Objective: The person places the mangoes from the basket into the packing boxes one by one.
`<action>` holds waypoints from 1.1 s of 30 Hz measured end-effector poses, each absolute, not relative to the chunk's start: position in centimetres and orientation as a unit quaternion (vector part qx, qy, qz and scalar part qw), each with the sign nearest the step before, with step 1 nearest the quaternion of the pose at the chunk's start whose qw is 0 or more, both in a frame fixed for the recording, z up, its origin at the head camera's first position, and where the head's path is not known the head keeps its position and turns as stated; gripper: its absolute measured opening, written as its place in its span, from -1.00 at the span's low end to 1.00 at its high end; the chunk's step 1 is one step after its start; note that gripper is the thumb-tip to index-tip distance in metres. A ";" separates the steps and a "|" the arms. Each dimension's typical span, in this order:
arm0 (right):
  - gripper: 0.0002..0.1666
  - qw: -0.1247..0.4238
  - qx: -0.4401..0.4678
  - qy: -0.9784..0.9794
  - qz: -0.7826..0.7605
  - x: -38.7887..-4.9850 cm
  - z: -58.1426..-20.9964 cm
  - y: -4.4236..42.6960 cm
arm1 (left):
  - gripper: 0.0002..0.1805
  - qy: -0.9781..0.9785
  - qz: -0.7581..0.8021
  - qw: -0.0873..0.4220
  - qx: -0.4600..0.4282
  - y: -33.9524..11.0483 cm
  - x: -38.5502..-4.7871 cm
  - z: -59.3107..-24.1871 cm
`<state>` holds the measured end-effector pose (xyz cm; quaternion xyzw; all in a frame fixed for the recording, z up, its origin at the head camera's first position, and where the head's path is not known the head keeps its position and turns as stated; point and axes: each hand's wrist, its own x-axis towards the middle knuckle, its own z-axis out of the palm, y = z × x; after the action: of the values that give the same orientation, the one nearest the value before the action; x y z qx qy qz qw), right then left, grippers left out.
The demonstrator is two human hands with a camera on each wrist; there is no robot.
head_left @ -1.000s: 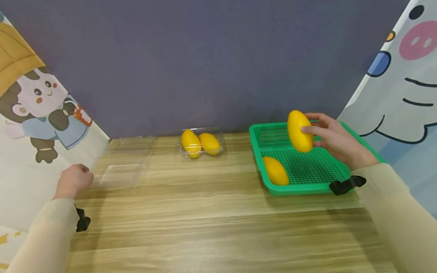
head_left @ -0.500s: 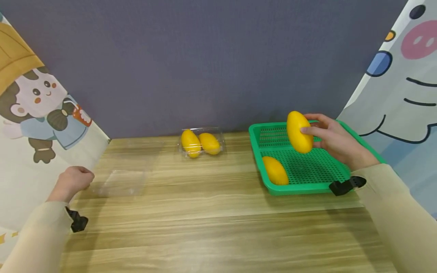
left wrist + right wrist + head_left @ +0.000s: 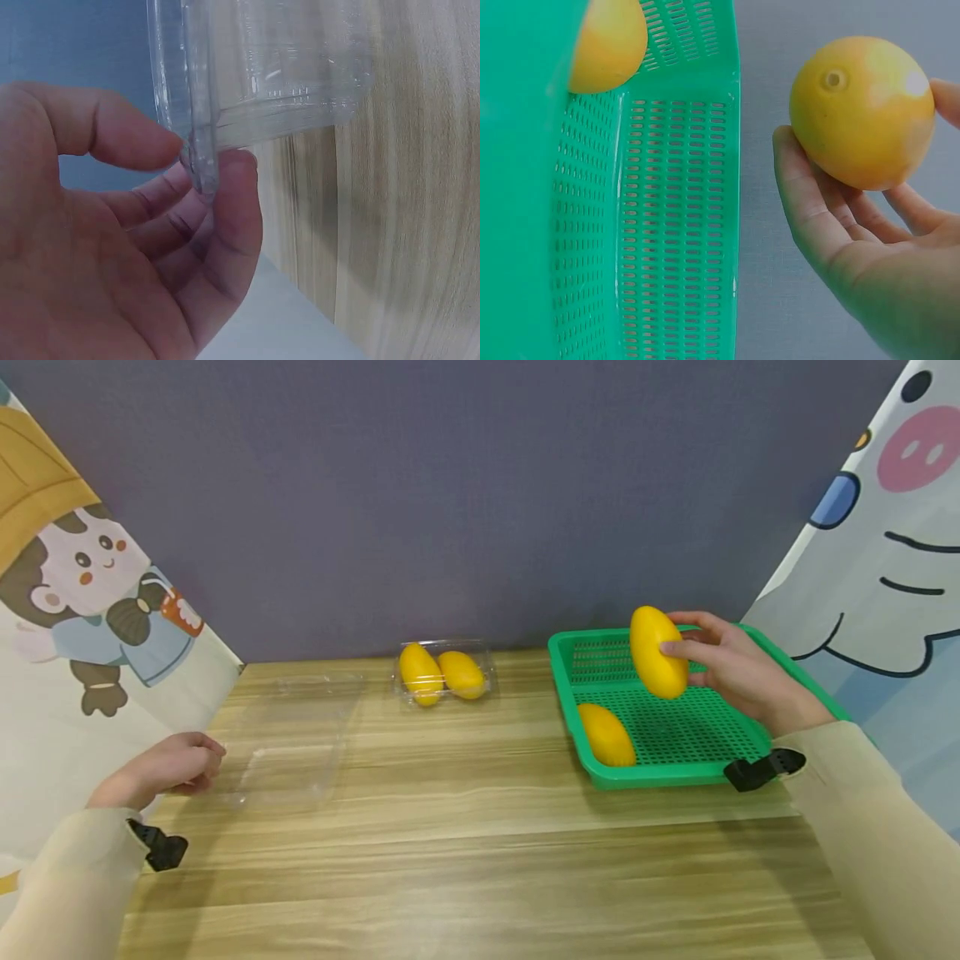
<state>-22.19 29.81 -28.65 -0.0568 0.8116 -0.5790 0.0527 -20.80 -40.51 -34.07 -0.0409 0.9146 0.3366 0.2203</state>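
On the left, my left hand (image 3: 168, 767) pinches the edge of a clear plastic clamshell box (image 3: 288, 768) between thumb and fingers. The left wrist view shows that thin rim (image 3: 201, 161) caught at the fingertips. My right hand (image 3: 738, 668) grips a yellow mango (image 3: 658, 652) above the green basket (image 3: 660, 775), thumb on one side and fingers on the other. In the right wrist view the mango (image 3: 862, 112) turns its stem end to the camera. Another mango (image 3: 606, 737) lies in the basket's near left corner.
A second clear clamshell box (image 3: 487, 668) stands at the back middle with two mangoes (image 3: 422, 675) inside. Behind the wooden table (image 3: 465, 860) rises a grey-blue wall (image 3: 480, 510). Printed panels with cartoon figures flank both sides.
My left hand has moved slightly nearer and to the right, and the clear clamshell box has shifted and tilted with it. My right hand and its mango have stayed nearly still.
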 end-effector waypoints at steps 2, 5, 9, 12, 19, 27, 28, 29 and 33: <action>-0.19 0.054 -0.055 0.813 -0.577 -22.1 -28.6 29.8 | -0.81 0.911 0.342 0.226 -0.042 -40.5 -20.6 -34.0; -0.18 0.055 -0.053 0.816 -0.574 -22.1 -28.5 29.8 | -0.72 0.909 0.349 0.222 -0.053 -40.6 -20.5 -34.0; -0.17 0.058 -0.051 0.821 -0.566 -22.1 -28.6 29.8 | -0.66 0.898 0.379 0.217 -0.061 -40.9 -20.5 -34.3; -0.17 0.061 -0.050 0.825 -0.560 -22.1 -28.6 29.9 | -0.59 0.890 0.401 0.214 -0.049 -41.2 -20.4 -34.8; -0.18 0.064 -0.053 0.822 -0.564 -22.1 -28.6 30.1 | -0.60 0.886 0.410 0.214 -0.031 -41.2 -20.0 -35.4; -0.19 0.064 -0.054 0.827 -0.556 -22.0 -28.6 30.0 | -0.71 0.865 0.437 0.244 -0.012 -39.4 -19.2 -35.6; -0.20 0.063 -0.055 0.826 -0.557 -22.0 -28.6 30.0 | -0.72 0.862 0.442 0.249 -0.009 -39.2 -19.1 -35.6; -0.20 0.063 -0.055 0.826 -0.558 -22.0 -28.6 30.0 | -0.73 0.858 0.446 0.254 -0.008 -39.1 -19.0 -35.6; -0.20 0.063 -0.056 0.825 -0.558 -22.0 -28.7 30.0 | -0.74 0.849 0.458 0.265 -0.007 -38.6 -18.6 -35.7</action>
<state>-21.96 29.96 -28.67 -0.0559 0.8253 -0.5585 0.0626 -18.64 -38.63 -35.71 -0.0066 0.8488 0.4575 0.2649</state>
